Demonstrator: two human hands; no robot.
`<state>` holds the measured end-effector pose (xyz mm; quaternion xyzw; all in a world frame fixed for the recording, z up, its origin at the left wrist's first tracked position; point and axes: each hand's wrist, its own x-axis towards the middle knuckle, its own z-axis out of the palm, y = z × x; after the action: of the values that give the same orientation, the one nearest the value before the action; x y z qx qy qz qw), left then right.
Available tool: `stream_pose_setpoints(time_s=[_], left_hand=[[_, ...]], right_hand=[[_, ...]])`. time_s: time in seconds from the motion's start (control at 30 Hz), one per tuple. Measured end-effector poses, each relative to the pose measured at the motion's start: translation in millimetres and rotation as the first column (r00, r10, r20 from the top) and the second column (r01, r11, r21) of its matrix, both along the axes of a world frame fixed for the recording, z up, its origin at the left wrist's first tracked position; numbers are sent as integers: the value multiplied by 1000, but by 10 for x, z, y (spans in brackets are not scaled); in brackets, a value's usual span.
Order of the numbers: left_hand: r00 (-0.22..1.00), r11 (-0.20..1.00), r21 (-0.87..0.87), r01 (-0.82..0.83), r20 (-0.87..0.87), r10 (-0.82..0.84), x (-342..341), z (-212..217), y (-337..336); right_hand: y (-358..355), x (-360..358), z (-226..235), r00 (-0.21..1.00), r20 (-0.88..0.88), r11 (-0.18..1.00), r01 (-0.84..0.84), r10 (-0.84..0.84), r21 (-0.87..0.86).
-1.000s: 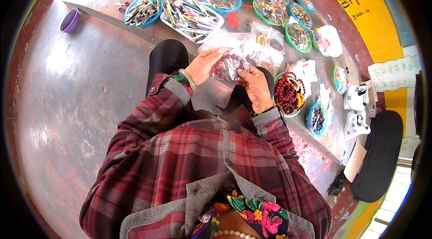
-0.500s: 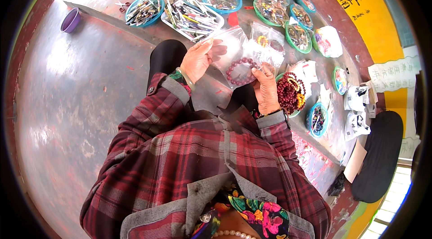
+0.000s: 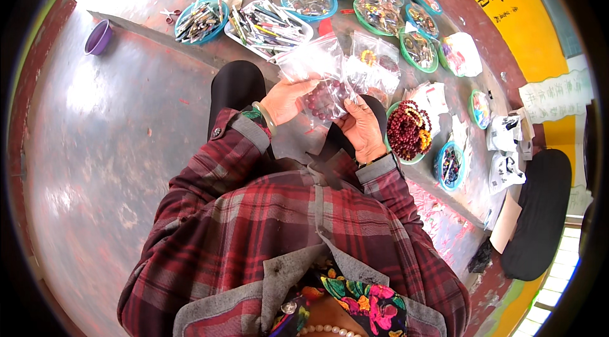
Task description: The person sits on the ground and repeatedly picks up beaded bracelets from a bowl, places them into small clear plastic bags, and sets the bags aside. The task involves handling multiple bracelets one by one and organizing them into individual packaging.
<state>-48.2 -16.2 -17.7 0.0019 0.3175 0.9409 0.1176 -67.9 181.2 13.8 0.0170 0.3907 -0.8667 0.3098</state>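
Note:
Between my hands is a clear plastic bag (image 3: 315, 61), with a dark red bead bracelet (image 3: 325, 101) showing through its lower part. My left hand (image 3: 285, 99) pinches the bag's left side, thumb stretched along the film. At the lower right corner, my right hand (image 3: 361, 126) grips the bag between thumb and bent fingers. Just right of that hand stands a green-rimmed basket (image 3: 415, 159) heaped with dark red and yellow bead strings (image 3: 409, 131). Beyond it lie more clear bags (image 3: 374, 58), one with a yellow bracelet (image 3: 368, 56) in it.
A white tray (image 3: 236, 39) of pens and a blue basket (image 3: 224, 6) of similar sticks stand ahead. Several round baskets of small goods, such as a blue one (image 3: 309, 18), spread to the far right. Scissors (image 3: 170, 15) and a purple bowl (image 3: 98, 37) are at far left.
The bracelet, which was near the bag's mouth by my right hand, now sits lower inside the crumpled bag. My right hand has moved slightly down and left, my left hand slightly right.

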Motion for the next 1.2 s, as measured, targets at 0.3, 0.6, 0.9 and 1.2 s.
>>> stream_pose_setpoints(time_s=[0.3, 0.6, 0.9, 1.2], left_hand=[[996, 993, -79, 89, 0, -90, 1, -36, 10], [971, 967, -101, 232, -38, -237, 14, 100, 16], [985, 986, 20, 165, -48, -164, 11, 181, 7], [974, 973, -39, -227, 18, 227, -88, 95, -58]], right_hand=[[11, -70, 8, 996, -90, 977, 29, -10, 209], [117, -130, -229, 984, -84, 986, 159, -155, 43], [27, -5, -87, 1000, 17, 997, -4, 3, 80], [182, -131, 189, 1000, -21, 986, 19, -16, 164]])
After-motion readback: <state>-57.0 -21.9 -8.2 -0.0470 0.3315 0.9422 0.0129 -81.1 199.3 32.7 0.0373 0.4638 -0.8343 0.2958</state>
